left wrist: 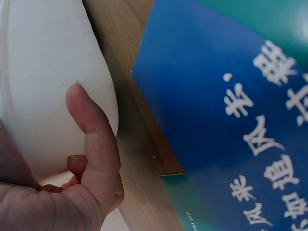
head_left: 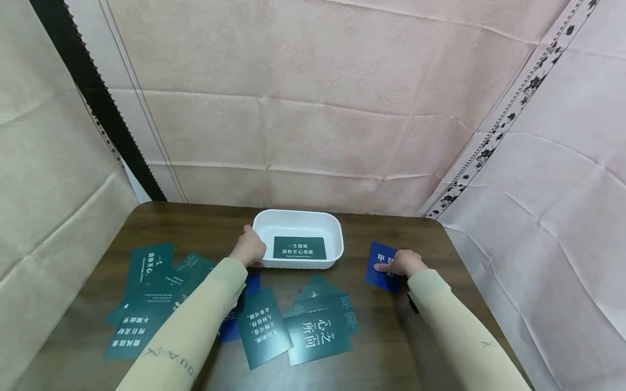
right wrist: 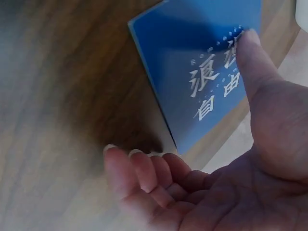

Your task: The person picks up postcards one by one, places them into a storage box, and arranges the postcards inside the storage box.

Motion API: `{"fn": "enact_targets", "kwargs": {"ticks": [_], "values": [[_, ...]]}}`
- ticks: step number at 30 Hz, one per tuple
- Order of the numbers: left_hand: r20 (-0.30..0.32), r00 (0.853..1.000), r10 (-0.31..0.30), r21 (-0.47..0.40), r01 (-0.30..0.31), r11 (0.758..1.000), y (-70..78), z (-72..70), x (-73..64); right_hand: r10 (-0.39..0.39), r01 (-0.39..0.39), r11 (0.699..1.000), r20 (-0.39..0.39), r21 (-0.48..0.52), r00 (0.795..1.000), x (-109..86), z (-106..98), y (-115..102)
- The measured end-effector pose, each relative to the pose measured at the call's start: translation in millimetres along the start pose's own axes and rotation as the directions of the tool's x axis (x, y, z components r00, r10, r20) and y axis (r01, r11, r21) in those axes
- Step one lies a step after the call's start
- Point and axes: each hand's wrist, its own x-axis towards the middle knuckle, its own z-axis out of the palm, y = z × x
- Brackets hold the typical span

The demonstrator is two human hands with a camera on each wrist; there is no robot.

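Note:
A white plastic tray (head_left: 298,224) stands at the far middle of the table, with a dark green printed card (head_left: 264,247) (head_left: 299,248) inside it. My left hand (head_left: 249,247) grips the tray's left end. In the left wrist view its thumb (left wrist: 99,130) lies along the outer wall, the other fingers partly hidden. To the right of the tray, a blue card (head_left: 375,276) with white characters lies on the wood. The thumb of my right hand (head_left: 407,264) touches this card's face. Its other fingers (right wrist: 139,178) are bent loosely beside the card's edge, not visibly around it.
Green cards (head_left: 142,309) overlap in a spread at the left. Nearer the middle, more green cards (head_left: 320,334) and a partly covered blue card (head_left: 230,328) lie before the tray. Pale cloth (head_left: 303,136) hangs behind the wooden table (head_left: 376,358) and on both sides.

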Motion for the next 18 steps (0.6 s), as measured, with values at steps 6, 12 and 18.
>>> {"fn": "enact_targets", "kwargs": {"ticks": [6,12,18], "values": [[-0.002,1.000,0.002,0.002,-0.002,1.000,1.6,2.0,-0.1,0.034,-0.034,0.999,0.004,0.024,0.999,-0.3,-2,-5],[0.001,1.000,-0.003,-0.011,0.003,1.000,-1.5,1.6,2.9,0.049,-0.049,0.999,-0.025,0.023,0.998,-6.8,-3,-14],[-0.001,1.000,-0.002,-0.007,0.002,1.000,-0.6,0.7,1.3,0.027,-0.026,0.999,-0.037,0.023,0.999,-5.2,-3,-13]]}}
